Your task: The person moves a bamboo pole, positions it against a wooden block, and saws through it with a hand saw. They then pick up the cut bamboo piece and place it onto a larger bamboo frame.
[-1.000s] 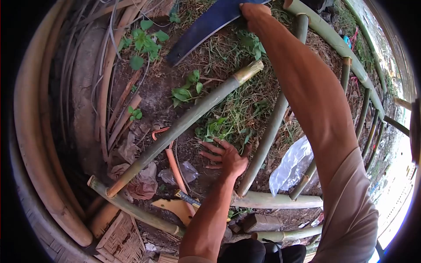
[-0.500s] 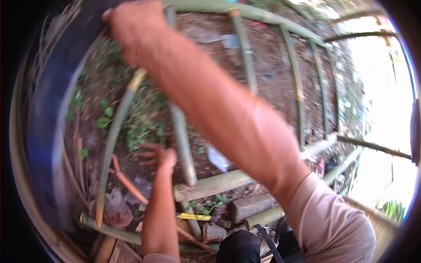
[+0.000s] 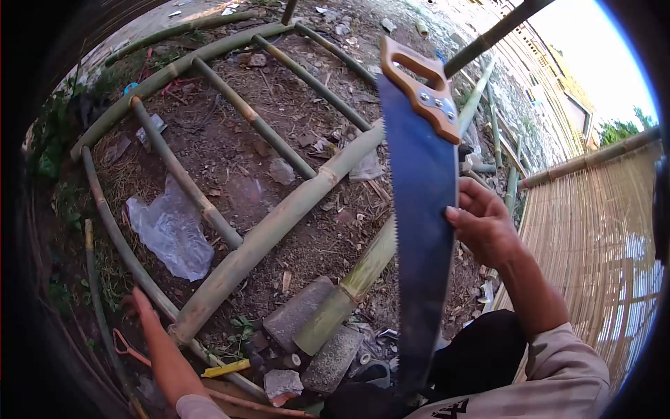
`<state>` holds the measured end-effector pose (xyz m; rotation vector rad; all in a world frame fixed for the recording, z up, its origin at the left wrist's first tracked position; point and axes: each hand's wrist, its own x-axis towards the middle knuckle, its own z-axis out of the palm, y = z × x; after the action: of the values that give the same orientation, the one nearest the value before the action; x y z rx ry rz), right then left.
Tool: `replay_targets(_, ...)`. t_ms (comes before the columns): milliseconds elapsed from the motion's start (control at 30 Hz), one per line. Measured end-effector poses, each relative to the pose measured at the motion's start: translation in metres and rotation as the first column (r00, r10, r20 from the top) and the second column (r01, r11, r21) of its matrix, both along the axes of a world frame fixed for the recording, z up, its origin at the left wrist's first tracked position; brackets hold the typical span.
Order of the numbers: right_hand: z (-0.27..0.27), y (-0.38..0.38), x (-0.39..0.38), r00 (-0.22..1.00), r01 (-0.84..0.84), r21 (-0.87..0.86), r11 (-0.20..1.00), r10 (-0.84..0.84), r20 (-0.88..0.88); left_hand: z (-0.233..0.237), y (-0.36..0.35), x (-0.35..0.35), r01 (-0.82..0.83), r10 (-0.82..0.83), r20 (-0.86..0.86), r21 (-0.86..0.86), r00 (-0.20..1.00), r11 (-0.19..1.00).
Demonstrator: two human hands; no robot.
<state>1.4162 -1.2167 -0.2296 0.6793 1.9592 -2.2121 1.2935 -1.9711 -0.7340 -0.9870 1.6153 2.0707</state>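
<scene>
My right hand grips the blue blade of a hand saw at its middle and holds it upright in front of me, its orange wooden handle at the top and its teeth facing left. My left hand rests low at the left on the dirt beside a thin bamboo pole, fingers spread, holding nothing. A bamboo ladder-like frame lies on the ground between the hands.
A clear plastic bag lies among the frame's rungs. A short thick bamboo piece, grey stones and a yellow-handled tool sit near my knees. A woven bamboo mat stretches along the right.
My view swung to the right. My right hand has brought the saw from the far ground up in front of me, blade upright. My left hand stayed down on the ground.
</scene>
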Motion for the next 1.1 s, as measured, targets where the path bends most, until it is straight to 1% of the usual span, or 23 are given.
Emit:
replay_targets(33, -0.001, 0.029, 0.031, 0.998, 0.059, 0.002, 0.998, -0.060, 0.017, 0.047, 0.054, 0.009, -0.333, 0.391, -0.008, -0.539, 0.920, 0.774)
replay_targets(67, -0.005, 0.050, 0.059, 0.991, 0.133, 0.036, 0.991, -0.133, 0.014, 0.095, 0.085, 0.013, -0.327, 0.359, 0.017, -0.373, 0.933, 0.868)
replay_targets(100, -0.013, 0.074, 0.083, 0.988, 0.153, 0.032, 0.988, -0.153, 0.018, 0.114, 0.080, 0.025, -0.240, 0.240, -0.026, -0.007, 0.971, 0.971)
replay_targets(133, -0.024, 0.098, 0.106, 0.979, 0.197, 0.092, 0.976, -0.201, 0.041, 0.157, 0.094, 0.037, -0.200, 0.201, 0.049, -0.010, 0.978, 0.980)
replay_targets(200, -0.046, 0.132, 0.143, 0.960, 0.240, 0.138, 0.961, -0.256, 0.111, 0.192, 0.077, 0.049, 0.036, -0.018, 0.105, -0.168, 0.994, 0.985)
replay_targets(233, -0.064, 0.154, 0.162, 0.947, 0.261, 0.144, 0.954, -0.282, 0.153, 0.221, 0.091, 0.048, 0.159, -0.054, 0.175, -0.667, 0.983, 0.728)
replay_targets(267, -0.088, 0.174, 0.180, 0.935, 0.280, 0.151, 0.948, -0.305, 0.179, 0.238, 0.119, 0.056, 0.005, -0.106, -0.032, -0.943, 0.994, 0.332)
replay_targets(300, -0.112, 0.187, 0.198, 0.924, 0.262, 0.117, 0.958, -0.284, 0.257, 0.276, 0.169, 0.071, -0.064, -0.298, -0.099, -0.990, 0.950, 0.123)
replay_targets(333, -0.136, 0.197, 0.215, 0.904, 0.336, 0.099, 0.937, -0.350, 0.245, 0.320, 0.240, 0.096, -0.010, -0.483, -0.201, -0.930, 0.852, 0.368)
replay_targets(367, -0.159, 0.202, 0.217, 0.889, 0.407, 0.075, 0.910, -0.414, 0.194, 0.334, 0.287, 0.122, 0.085, -0.514, -0.269, -0.822, 0.814, 0.564)
replay_targets(400, -0.174, 0.197, 0.220, 0.871, 0.441, 0.082, 0.894, -0.448, 0.200, 0.340, 0.329, 0.149, 0.248, -0.609, -0.237, -0.758, 0.757, 0.603)
replay_targets(433, -0.191, 0.197, 0.233, 0.865, 0.458, 0.041, 0.888, -0.455, 0.212, 0.341, 0.364, 0.174, 0.406, -0.744, -0.084, -0.795, 0.663, 0.451)
replay_targets(467, -0.214, 0.198, 0.236, 0.865, 0.473, -0.009, 0.881, -0.462, 0.195, 0.348, 0.405, 0.191, 0.480, -0.846, 0.043, -0.838, 0.532, 0.259)
replay_targets(500, -0.234, 0.196, 0.242, 0.845, 0.507, -0.034, 0.861, -0.489, 0.215, 0.337, 0.431, 0.208, 0.479, -0.881, 0.159, -0.874, 0.446, 0.085)
replay_targets(533, -0.256, 0.201, 0.250, 0.831, 0.513, -0.028, 0.858, -0.488, 0.269, 0.329, 0.452, 0.217, 0.555, -0.857, 0.304, -0.831, 0.417, -0.024)
replay_targets(600, -0.272, 0.179, 0.247, 0.810, 0.564, -0.101, 0.820, -0.525, 0.262, 0.304, 0.464, 0.223, 0.531, -0.871, 0.273, -0.847, 0.408, -0.017)
replay_targets(667, -0.277, 0.164, 0.243, 0.781, 0.597, -0.116, 0.794, -0.543, 0.308, 0.292, 0.472, 0.220, 0.464, -0.829, 0.374, -0.871, 0.415, -0.161)
replay_targets(700, -0.281, 0.161, 0.242, 0.775, 0.607, -0.142, 0.782, -0.543, 0.324, 0.289, 0.472, 0.221, 0.383, -0.836, 0.338, -0.908, 0.431, -0.170)
replay_targets(833, -0.303, 0.148, 0.237, 0.762, 0.614, -0.146, 0.776, -0.534, 0.366, 0.286, 0.465, 0.217, 0.398, -0.842, 0.375, -0.892, 0.387, -0.214)
replay_targets(900, -0.312, 0.138, 0.233, 0.754, 0.579, -0.050, 0.813, -0.512, 0.411, 0.286, 0.466, 0.217, 0.434, -0.832, 0.366, -0.885, 0.416, -0.172)
replay_targets(1000, -0.329, 0.127, 0.228, 0.726, 0.576, -0.021, 0.817, -0.500, 0.472, 0.289, 0.470, 0.215, 0.491, -0.787, 0.461, -0.839, 0.410, -0.236)
replay_targets(1033, -0.332, 0.125, 0.224, 0.714, 0.580, -0.013, 0.814, -0.501, 0.488, 0.289, 0.468, 0.215, 0.410, -0.806, 0.453, -0.864, 0.380, -0.293)
replay_targets(1100, -0.336, 0.129, 0.216, 0.722, 0.575, -0.023, 0.818, -0.493, 0.485, 0.287, 0.465, 0.216, 0.381, -0.819, 0.428, -0.881, 0.383, -0.281)
